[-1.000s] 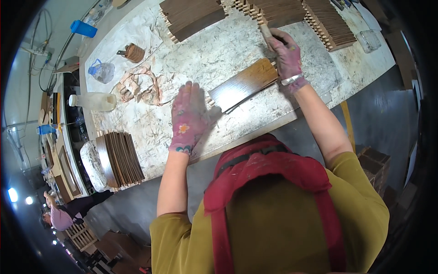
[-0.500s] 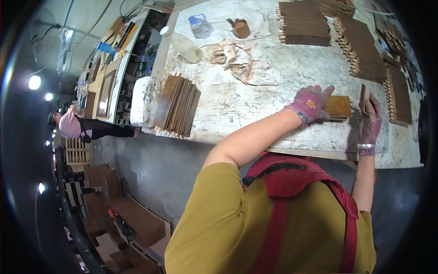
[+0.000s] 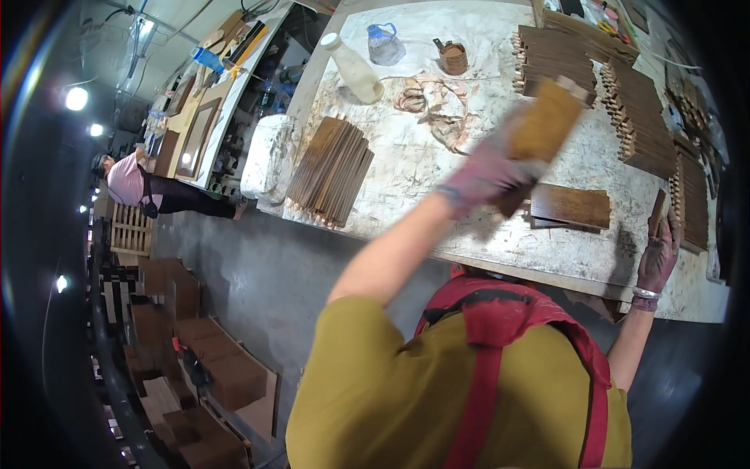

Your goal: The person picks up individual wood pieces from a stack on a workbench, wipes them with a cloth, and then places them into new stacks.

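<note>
My left hand (image 3: 488,173), in a stained pink-purple glove and blurred by motion, is closed on a brown wooden slat (image 3: 549,117). The slat is raised and tilted, with a pale narrow tenon at its far end. Just right of that hand, a few more slats (image 3: 570,205) lie flat in a small overlapping pile. At the table's right side my right hand (image 3: 660,254), gloved too, grips another wooden slat (image 3: 657,213) standing on edge. A fanned stack of slats (image 3: 332,172) with pale ends rests near the left edge.
The paint-stained worktable (image 3: 437,242) carries a whitish bottle (image 3: 351,69), a clear jug (image 3: 385,45), a brown-filled cup (image 3: 451,58) and a crumpled rag (image 3: 437,105). Slat stacks (image 3: 637,117) line the right and back. A person (image 3: 129,184) stands at the far left; brown panels (image 3: 234,371) lie below.
My left hand has come up and leftward from the small pile, now with a slat in it. My right hand still holds its upright slat. The whole view has shifted somewhat.
</note>
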Demonstrator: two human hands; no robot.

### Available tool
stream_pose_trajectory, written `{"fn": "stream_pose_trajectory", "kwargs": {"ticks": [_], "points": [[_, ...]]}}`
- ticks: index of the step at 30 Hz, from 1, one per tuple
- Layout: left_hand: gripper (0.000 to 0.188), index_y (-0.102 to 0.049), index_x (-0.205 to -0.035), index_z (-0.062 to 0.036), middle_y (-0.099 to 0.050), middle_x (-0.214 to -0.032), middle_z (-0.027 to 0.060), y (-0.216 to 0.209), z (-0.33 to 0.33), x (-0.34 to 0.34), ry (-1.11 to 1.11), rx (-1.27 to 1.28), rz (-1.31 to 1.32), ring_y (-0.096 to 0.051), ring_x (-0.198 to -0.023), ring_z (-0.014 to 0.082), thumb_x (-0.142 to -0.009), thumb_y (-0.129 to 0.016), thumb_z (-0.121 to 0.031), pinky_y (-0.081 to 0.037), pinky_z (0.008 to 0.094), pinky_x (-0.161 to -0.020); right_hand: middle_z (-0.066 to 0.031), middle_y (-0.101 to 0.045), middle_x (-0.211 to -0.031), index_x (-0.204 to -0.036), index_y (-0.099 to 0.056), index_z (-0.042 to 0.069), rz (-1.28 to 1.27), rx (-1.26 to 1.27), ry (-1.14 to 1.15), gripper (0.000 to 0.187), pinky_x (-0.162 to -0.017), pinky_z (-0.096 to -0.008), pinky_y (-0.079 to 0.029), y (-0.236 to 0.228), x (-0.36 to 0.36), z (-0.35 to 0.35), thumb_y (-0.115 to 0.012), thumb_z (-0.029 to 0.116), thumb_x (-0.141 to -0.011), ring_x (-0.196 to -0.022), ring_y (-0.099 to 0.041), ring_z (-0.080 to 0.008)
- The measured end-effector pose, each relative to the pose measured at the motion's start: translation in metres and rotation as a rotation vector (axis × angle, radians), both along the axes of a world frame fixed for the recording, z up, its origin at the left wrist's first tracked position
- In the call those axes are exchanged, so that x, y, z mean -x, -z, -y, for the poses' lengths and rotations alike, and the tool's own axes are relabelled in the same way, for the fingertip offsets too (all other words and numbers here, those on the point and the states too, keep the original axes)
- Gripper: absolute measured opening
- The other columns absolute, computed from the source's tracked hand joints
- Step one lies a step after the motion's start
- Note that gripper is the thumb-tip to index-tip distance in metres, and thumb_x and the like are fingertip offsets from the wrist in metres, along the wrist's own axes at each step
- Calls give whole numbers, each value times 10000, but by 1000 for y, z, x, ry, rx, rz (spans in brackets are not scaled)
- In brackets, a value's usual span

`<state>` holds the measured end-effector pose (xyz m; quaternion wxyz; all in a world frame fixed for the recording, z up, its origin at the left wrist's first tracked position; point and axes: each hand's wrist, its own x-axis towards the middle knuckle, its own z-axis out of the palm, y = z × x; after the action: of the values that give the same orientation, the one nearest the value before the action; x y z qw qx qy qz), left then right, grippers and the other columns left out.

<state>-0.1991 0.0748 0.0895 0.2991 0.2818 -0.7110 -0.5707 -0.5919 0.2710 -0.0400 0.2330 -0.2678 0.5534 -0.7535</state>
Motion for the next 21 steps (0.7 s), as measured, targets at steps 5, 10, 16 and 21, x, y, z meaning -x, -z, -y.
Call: {"fn": "stream_pose_trajectory", "kwargs": {"ticks": [5,10,16,21], "points": [[568,-488,-1400,-2,-612,-1266,166,-53,24,-147,-528,182,338,-604,-1146,257,-896,-669,-193,-485,349,-979,-115,-491,-1431,-1416,-459,1,-19,20,-65,448,-1084,-352,-428,6,-10,-4,-538,181,-1014,-1279,-524,-215],[611,-520,-1382,-144,-604,-1173,127,-31,36,-247,-769,1032,1202,-616,-1011,321,-799,-696,-96,-530,397,-872,-137,-561,-1318,-1368,-501,-40,49,-33,-121,486,-1052,-320,-443,0,-46,31,-604,241,-986,-1215,-557,-199],[639,-502,-1396,-149,-583,-1256,120,22,22,-242,-733,957,1469,-607,-1052,325,-810,-717,-286,-517,416,-908,-130,-566,-1317,-1351,-522,-38,-218,-50,-193,471,-1057,-331,-430,-27,-68,44,-582,254,-985,-1207,-559,-200],[748,-430,-1470,-161,-560,-1325,163,48,29,-278,-861,755,1227,-573,-1152,383,-837,-693,-459,-479,465,-952,-103,-558,-1343,-1399,-489,2,182,46,-286,478,-1048,-340,-421,-16,-58,32,-553,266,-1005,-1211,-552,-204]]}}
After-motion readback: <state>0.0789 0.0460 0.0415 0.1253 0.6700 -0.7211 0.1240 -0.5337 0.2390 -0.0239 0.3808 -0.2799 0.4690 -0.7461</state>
